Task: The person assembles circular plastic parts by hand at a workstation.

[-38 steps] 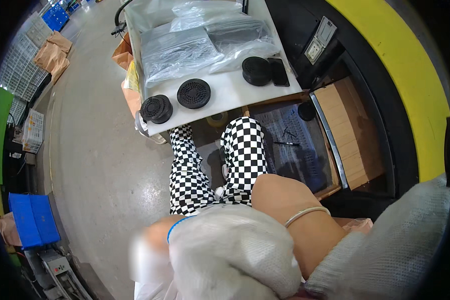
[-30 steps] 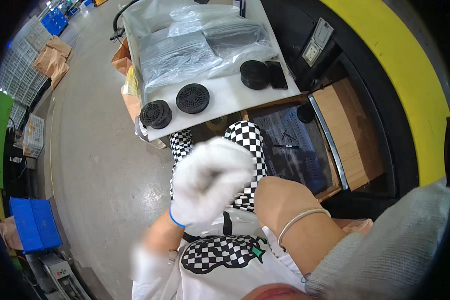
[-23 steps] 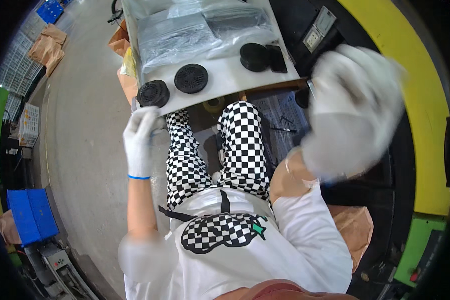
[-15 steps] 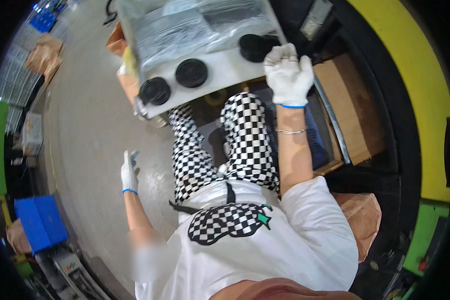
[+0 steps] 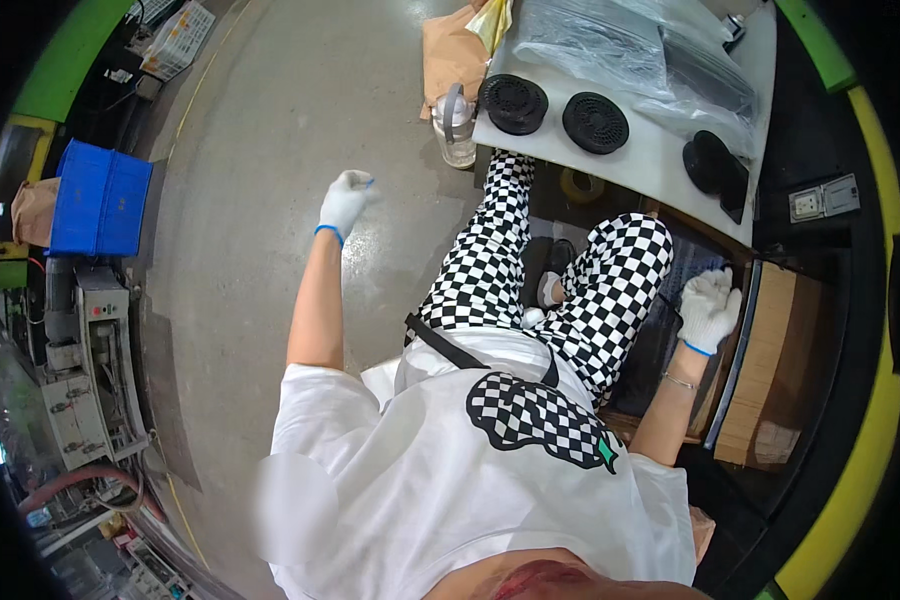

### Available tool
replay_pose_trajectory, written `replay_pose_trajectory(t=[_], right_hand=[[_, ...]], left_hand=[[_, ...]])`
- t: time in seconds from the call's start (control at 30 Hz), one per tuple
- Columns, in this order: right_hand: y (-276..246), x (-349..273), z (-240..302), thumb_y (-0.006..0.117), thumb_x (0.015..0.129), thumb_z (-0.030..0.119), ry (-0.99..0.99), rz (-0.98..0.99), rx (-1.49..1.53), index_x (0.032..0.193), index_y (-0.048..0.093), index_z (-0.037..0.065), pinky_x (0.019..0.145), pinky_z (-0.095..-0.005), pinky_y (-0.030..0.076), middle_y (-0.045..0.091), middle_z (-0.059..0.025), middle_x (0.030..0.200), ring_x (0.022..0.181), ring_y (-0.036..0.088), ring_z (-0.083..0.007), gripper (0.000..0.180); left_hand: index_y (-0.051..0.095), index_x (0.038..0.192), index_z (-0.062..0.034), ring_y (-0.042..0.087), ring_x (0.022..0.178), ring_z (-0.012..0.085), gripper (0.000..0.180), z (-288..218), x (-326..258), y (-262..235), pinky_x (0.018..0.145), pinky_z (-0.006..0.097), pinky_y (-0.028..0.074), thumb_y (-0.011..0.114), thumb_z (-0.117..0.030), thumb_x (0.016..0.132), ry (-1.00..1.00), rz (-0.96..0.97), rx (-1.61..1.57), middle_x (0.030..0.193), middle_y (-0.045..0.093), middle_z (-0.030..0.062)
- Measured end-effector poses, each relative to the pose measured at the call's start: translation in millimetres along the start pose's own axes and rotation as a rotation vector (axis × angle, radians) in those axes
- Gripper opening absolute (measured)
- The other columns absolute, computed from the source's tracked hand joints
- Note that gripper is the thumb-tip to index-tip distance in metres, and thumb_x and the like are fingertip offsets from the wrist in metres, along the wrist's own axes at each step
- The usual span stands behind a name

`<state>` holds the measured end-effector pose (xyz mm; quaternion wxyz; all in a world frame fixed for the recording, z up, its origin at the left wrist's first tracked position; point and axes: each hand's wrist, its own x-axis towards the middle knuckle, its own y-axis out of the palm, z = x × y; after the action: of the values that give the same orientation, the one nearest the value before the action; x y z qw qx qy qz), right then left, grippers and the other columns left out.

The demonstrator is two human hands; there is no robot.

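My left hand (image 5: 347, 203), in a white glove with a blue cuff, is in the air over the floor at the left. Its fingers are curled in and slightly blurred, and I see nothing in them. My right hand (image 5: 710, 308), gloved alike, hangs beside my knee, palm up with fingers loosely bent and apart, holding nothing. Ahead, on the edge of a white tabletop (image 5: 650, 180), lie a round black slotted part (image 5: 515, 104), a second round slotted part (image 5: 596, 123) and a tilted black part (image 5: 716, 165). Both hands are apart from them.
Clear plastic bags (image 5: 595, 45) cover the table's far side. A transparent jug (image 5: 456, 130) and a brown paper bag (image 5: 452, 52) stand by its left corner. Cardboard (image 5: 770, 365) is at my right. A blue crate (image 5: 100, 200) and machinery (image 5: 100, 350) line the left.
The view has turned left, so the table appears farther right. My right hand has drawn back from the black part at the table edge. My left hand has risen and its fingers have curled.
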<state>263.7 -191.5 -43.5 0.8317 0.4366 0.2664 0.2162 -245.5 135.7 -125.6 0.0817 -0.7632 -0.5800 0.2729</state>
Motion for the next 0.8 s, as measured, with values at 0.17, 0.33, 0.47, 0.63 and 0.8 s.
replay_pose_trajectory(t=[0.17,0.33,0.47,0.63,0.8], right_hand=[[-38,-9,22,0.046,0.095,0.032,-0.046,-0.071,-0.063,0.105,0.057,0.002,0.059,-0.0319,0.04,0.055,-0.0081,0.082,0.071,0.048,-0.0198,0.034],[-40,-11,15,0.043,0.096,0.033,-0.062,-0.194,-0.071,0.106,0.057,0.004,0.058,-0.0324,0.038,0.057,-0.0066,0.08,0.065,0.048,-0.0197,0.033],[-42,-8,5,0.041,0.097,0.033,-0.009,-0.145,-0.077,0.106,0.057,0.004,0.058,-0.0323,0.038,0.056,-0.0059,0.08,0.065,0.046,-0.0192,0.035],[-55,4,-2,0.043,0.097,0.03,0.058,0.004,-0.027,0.104,0.057,0.003,0.056,-0.0308,0.037,0.053,-0.0051,0.079,0.064,0.043,-0.0179,0.032],[-16,-18,-14,0.043,0.097,0.026,-0.059,-0.2,-0.13,0.094,0.054,0.002,0.053,-0.0271,0.036,0.048,-0.0033,0.074,0.062,0.041,-0.0154,0.026]], left_hand=[[0.058,0.129,-0.0119,0.059,0.104,0.0316,0.058,-7,-16,-6,0.097,0.047,0.042,0.061,-0.048,0.084,-0.125,-0.059,0.791,0.125,0.059,0.0163],[0.065,0.12,-0.0092,0.064,0.098,0.0375,0.059,78,31,-52,0.093,0.04,0.046,0.062,-0.052,0.079,-0.189,0.24,0.388,0.094,0.067,0.0293],[0.057,0.13,-0.0116,0.062,0.105,0.0359,0.077,94,26,-66,0.096,0.039,0.046,0.082,-0.032,0.06,-0.287,0.053,0.691,0.107,0.065,0.0247],[0.054,0.13,-0.0069,0.058,0.113,0.0358,0.077,108,2,-110,0.097,0.039,0.046,0.074,-0.046,0.066,-0.278,-0.004,0.716,0.123,0.059,0.0228],[0.07,0.106,-0.0115,0.061,0.108,0.0344,0.037,62,-32,-122,0.091,0.04,0.048,0.063,-0.037,0.08,-0.294,-0.28,1.348,0.117,0.065,0.0151]])
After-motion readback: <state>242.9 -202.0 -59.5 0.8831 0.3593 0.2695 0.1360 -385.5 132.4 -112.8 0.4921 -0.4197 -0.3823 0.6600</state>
